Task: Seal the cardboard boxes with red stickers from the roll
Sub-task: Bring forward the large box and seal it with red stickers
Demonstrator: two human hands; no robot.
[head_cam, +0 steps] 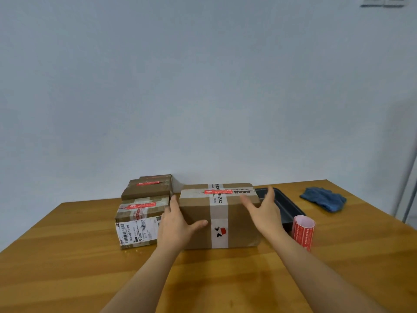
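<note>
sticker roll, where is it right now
In the head view the sticker roll stands upright on the table's right side, beside the dark tray.

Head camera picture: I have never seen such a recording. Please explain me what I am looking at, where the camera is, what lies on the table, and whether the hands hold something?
There is no machine here. A person wears the camera on the head, so it looks forward and down at their own arms. The left hand rests on the front of the large cardboard box, fingers straight. The right hand is open by the box's right end; it grips nothing. This box already carries a red sticker on top. On the wooden table also lie smaller stickered boxes, a roll of red stickers, a dark tray and a blue cloth.
</note>
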